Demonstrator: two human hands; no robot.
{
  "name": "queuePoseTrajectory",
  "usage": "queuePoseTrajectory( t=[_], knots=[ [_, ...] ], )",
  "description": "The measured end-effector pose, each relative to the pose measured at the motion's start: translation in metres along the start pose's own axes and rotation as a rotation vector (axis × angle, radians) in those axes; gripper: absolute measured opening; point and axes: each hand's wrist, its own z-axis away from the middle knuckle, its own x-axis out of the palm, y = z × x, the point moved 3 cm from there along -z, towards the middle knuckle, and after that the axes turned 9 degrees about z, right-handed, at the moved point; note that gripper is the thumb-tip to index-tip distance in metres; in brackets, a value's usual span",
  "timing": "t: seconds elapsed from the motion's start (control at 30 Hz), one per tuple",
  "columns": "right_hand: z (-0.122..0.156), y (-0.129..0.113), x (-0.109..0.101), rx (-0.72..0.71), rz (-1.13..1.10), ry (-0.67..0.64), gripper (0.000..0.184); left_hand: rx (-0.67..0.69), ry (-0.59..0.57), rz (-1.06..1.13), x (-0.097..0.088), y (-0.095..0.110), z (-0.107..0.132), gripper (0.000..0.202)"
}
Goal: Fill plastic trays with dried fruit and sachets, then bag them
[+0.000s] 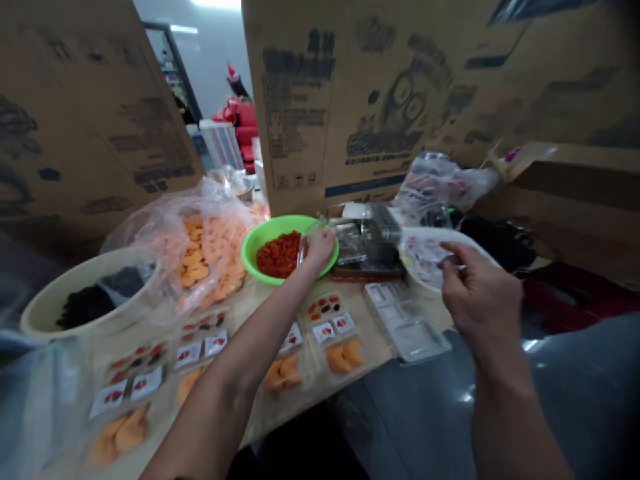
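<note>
To work well here, the left hand (320, 248) is best kept low over the green bowl (254, 261), so that the red pieces (280, 255) do not scatter onto the filled trays (369, 343) just in front; the forearm crosses above these and should stay clear of their contents. The right hand (475, 287), I judge, does best to part the small packets (425, 250) singly, since they lie heaped in the white basin (416, 288). The left grip is at the bowl's right side, by clear plastic (303, 248); blur hides how far its fingers are closed and whether they hold that plastic. The right grip hangs over the basin's near edge, fingers curled and thumb close to the forefinger; I cannot tell whether anything is pinched between them. On the surface (257, 295), 4 filled trays stand in a row, with empty trays (417, 337) to their right.
</note>
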Motion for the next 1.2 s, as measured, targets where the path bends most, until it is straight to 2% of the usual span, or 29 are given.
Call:
queuePoseTrajectory(
  t=[0.07,0.13,0.2,0.27,0.33,0.4,0.47,0.5,0.6,0.63,0.7,0.8,0.87,0.93,1.0,1.07,1.13,1.2],
  knots=[
    [0.024,-0.021,-0.006,-0.162,0.125,-0.043,0.046,0.149,-0.003,-0.206,-0.004,0.013,0.008,0.029],
    [0.05,-0.044,0.002,-0.297,0.196,-0.199,0.054,0.331,-0.091,-0.458,-0.01,0.033,0.028,0.013],
    [0.075,-0.069,0.025,-0.363,0.251,-0.402,0.058,0.437,-0.152,-0.676,-0.022,0.052,0.063,0.012],
    [0.096,-0.094,0.056,-0.357,0.293,-0.565,0.059,0.464,-0.139,-0.928,-0.042,0.063,0.11,0.017],
    [0.111,-0.116,0.086,-0.314,0.277,-0.672,0.056,0.378,-0.172,-1.286,-0.069,0.062,0.159,0.02],
    [0.122,-0.131,0.108,-0.307,0.2,-0.773,0.055,0.208,-0.293,-1.599,-0.098,0.05,0.202,0.029],
    [0.129,-0.134,0.119,-0.346,0.125,-0.834,0.06,0.047,-0.373,-1.758,-0.126,0.037,0.234,0.05],
    [0.131,-0.131,0.121,-0.366,0.12,-0.824,0.062,-0.013,-0.395,-1.799,-0.137,0.032,0.245,0.063],
    [0.132,-0.104,0.122,-0.341,0.221,-0.658,0.061,-0.074,-0.383,-1.864,-0.163,0.017,0.262,0.09],
    [0.134,-0.094,0.125,-0.316,0.257,-0.619,0.062,-0.065,-0.368,-1.875,-0.169,0.011,0.263,0.089],
    [0.14,-0.081,0.135,-0.301,0.276,-0.641,0.064,-0.035,-0.346,-1.889,-0.175,-0.004,0.264,0.075],
    [0.153,-0.079,0.155,-0.342,0.243,-0.713,0.062,0.006,-0.31,-1.895,-0.174,-0.026,0.267,0.06],
    [0.156,-0.08,0.164,-0.32,0.242,-0.676,0.063,0.007,-0.266,-1.877,-0.168,-0.034,0.271,0.058],
    [0.152,-0.079,0.169,-0.282,0.251,-0.631,0.067,0.006,-0.269,-1.815,-0.161,-0.031,0.277,0.059],
    [0.143,-0.079,0.171,-0.279,0.27,-0.606,0.074,0.045,-0.313,-1.724,-0.159,-0.014,0.284,0.069],
    [0.134,-0.087,0.169,-0.32,0.29,-0.551,0.078,0.111,-0.302,-1.673,-0.172,0.018,0.292,0.08],
    [0.133,-0.112,0.161,-0.426,0.249,-0.494,0.076,0.144,-0.16,-1.702,-0.203,0.061,0.3,0.07],
    [0.145,-0.159,0.151,-0.606,0.13,-0.479,0.066,0.122,0.096,-1.783,-0.249,0.109,0.308,0.049]
  ],
)
